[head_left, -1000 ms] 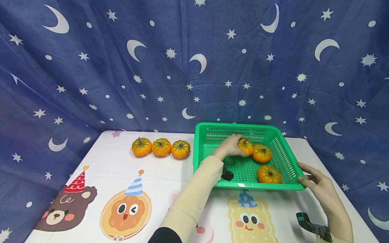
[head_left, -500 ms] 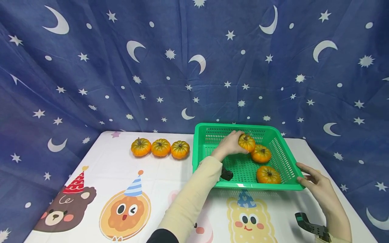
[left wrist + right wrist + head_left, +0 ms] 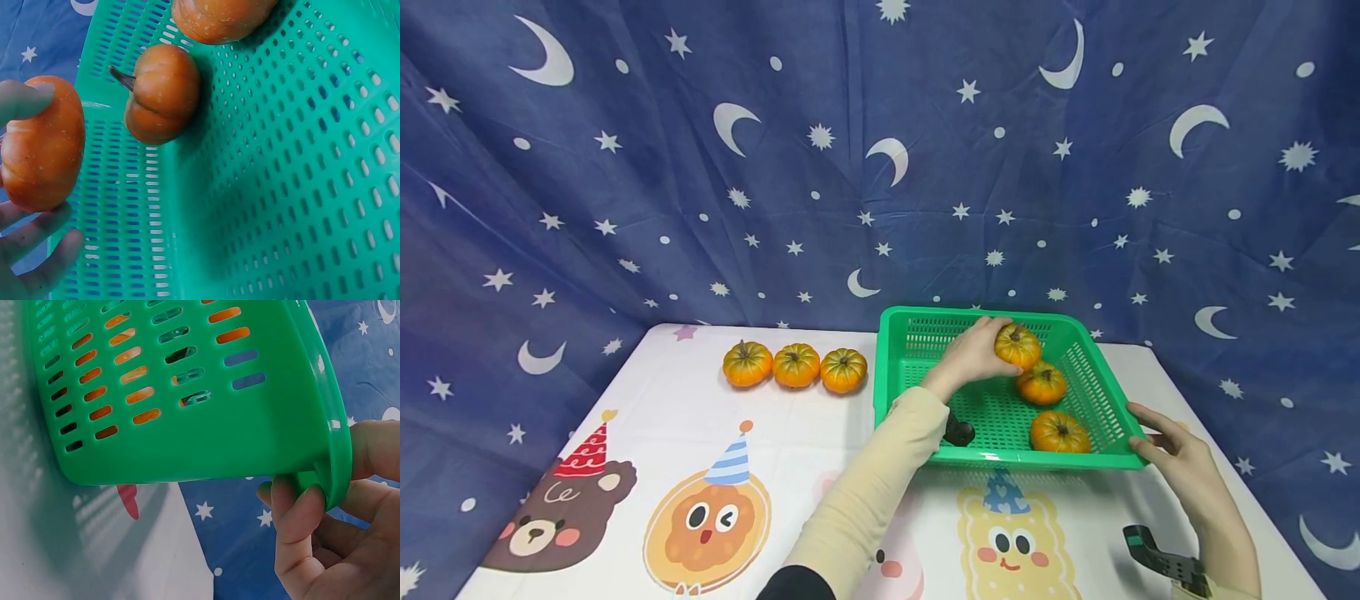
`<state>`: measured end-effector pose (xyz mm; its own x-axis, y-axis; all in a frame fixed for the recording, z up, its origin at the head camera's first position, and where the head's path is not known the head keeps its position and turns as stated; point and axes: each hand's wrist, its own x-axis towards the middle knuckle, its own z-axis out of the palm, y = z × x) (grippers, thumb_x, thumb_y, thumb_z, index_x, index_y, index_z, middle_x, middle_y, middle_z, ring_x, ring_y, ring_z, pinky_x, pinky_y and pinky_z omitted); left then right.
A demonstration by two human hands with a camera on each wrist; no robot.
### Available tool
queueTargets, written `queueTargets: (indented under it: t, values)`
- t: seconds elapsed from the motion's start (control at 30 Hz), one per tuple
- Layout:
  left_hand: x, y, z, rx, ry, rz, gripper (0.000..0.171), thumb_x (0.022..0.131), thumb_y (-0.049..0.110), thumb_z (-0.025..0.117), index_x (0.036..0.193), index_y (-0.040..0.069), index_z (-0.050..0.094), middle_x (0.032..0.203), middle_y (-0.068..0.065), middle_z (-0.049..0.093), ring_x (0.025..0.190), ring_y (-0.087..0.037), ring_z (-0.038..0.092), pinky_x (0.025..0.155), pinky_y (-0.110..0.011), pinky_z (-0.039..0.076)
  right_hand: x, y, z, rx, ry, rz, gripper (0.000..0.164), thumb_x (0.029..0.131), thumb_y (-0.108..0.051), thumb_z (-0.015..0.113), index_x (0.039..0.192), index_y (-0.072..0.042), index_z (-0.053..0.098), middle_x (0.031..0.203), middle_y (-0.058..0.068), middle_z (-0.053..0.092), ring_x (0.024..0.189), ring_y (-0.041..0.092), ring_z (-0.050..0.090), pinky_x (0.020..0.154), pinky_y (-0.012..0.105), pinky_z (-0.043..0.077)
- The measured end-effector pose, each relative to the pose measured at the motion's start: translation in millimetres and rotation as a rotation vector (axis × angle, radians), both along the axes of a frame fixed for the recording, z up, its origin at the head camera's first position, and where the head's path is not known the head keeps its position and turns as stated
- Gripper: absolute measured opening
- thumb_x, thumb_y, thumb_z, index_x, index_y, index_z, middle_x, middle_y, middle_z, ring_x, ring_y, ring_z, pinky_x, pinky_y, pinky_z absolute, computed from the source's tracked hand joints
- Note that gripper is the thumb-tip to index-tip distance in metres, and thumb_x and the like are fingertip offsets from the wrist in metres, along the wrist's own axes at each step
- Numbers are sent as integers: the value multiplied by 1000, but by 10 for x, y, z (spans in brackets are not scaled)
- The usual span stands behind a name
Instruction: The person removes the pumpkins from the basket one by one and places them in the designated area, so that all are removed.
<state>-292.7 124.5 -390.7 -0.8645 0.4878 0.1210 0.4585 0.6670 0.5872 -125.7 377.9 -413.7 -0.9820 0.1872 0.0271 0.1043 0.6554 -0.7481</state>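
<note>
Here's the head camera, well back, looking forward and down over the counter [image 3: 801, 446], the green basket [image 3: 1037, 460] and the starry curtain [image 3: 820, 75] behind. Left wrist now, close in, peering across the basket's inside past the left hand [image 3: 972, 357]. And the right wrist, tight outside the wall, picture tipped sideways, facing the corner at the right hand [image 3: 1189, 468]. Head and left wrist share the held pumpkin [image 3: 45, 153]; all three catch basket and curtain.
</note>
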Motion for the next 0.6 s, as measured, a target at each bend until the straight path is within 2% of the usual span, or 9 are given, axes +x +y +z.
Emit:
queueTargets:
  t: [0.27,0.6]
  values:
    - [76,10,98,6,25,-1,79,77,43,77,145,27,39,138,0,50,111,-18,58,81,-35,52,0,1,-2,-2,-8,0,56,98,-24,52,145,1,37,132,19,36,81,-12,48,65,11,43]
    - [128,-29,207,26,92,20,82,75,44,78,146,25,40,130,-1,52,111,-18,58,83,-35,53,6,-4,-5,-7,-6,-2,56,98,-23,52,145,1,37,134,20,35,82,-12,48,66,12,44]
